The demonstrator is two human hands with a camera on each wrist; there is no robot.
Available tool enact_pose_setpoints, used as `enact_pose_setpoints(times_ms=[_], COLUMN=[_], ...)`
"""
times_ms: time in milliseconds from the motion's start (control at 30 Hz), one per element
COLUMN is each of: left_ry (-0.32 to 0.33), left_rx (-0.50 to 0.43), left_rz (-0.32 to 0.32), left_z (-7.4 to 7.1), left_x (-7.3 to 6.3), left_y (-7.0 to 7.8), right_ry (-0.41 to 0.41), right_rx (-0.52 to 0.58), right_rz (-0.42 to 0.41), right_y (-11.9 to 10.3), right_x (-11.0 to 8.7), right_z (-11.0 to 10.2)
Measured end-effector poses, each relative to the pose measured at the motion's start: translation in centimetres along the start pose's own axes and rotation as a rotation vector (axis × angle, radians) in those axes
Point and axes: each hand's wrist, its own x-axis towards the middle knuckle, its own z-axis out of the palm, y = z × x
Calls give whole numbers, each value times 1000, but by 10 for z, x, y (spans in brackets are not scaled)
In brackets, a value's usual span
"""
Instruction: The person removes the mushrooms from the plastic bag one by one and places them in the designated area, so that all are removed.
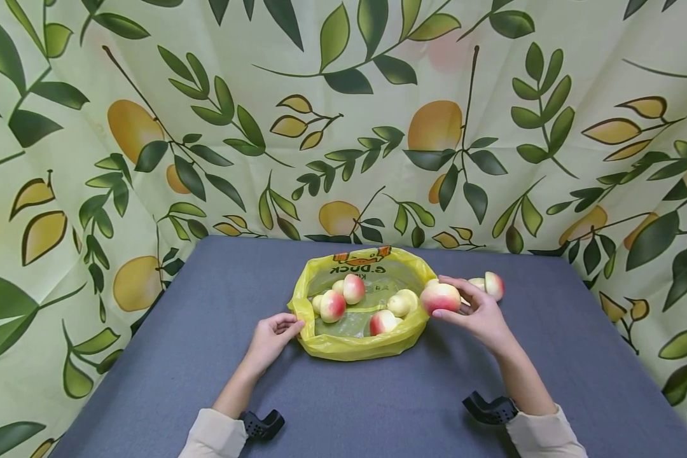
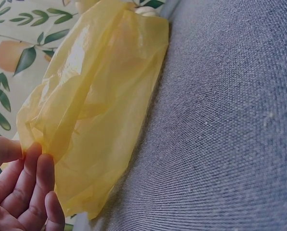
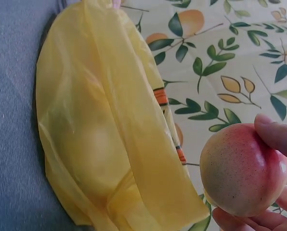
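A yellow plastic bag [image 1: 352, 348] stands on the table with its mouth spread wide. Several peaches [image 1: 353, 289], pale yellow with red blush, lie inside it. My left hand [image 1: 271, 340] pinches the bag's left rim between thumb and fingertips, as the left wrist view shows close up at the yellow film [image 2: 100, 110]. At the right rim, my right hand [image 1: 483, 318] grips a peach [image 1: 441, 298] by its sides. In the right wrist view this peach [image 3: 242, 168] hangs beside the bag [image 3: 85, 125], thumb on top and fingers beneath.
Beyond my right hand, at least one more peach [image 1: 494, 286] lies on the grey-blue table [image 1: 372, 407], partly hidden by the hand. A leaf-and-fruit patterned cloth [image 1: 343, 146] hangs along the table's back and sides. Black wrist mounts [image 1: 263, 425] sit on both forearms.
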Motion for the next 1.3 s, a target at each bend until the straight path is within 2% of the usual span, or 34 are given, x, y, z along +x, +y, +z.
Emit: enact_pose_setpoints(times_ms=[267,500,900,1300], left_ry=[1,4,-8,-9], left_rx=[11,14,4,7], left_rz=[16,18,-1,4], left_z=[0,0,0,0], left_x=[0,0,-1,-1], left_y=[0,0,2,3], right_ry=[-11,-15,-125,-151], right_rx=[34,-24,68,60], right_rz=[-43,0,85,77], right_y=[-2,-5,-6,-8], right_x=[3,6,13,16], right_z=[9,16,36,43])
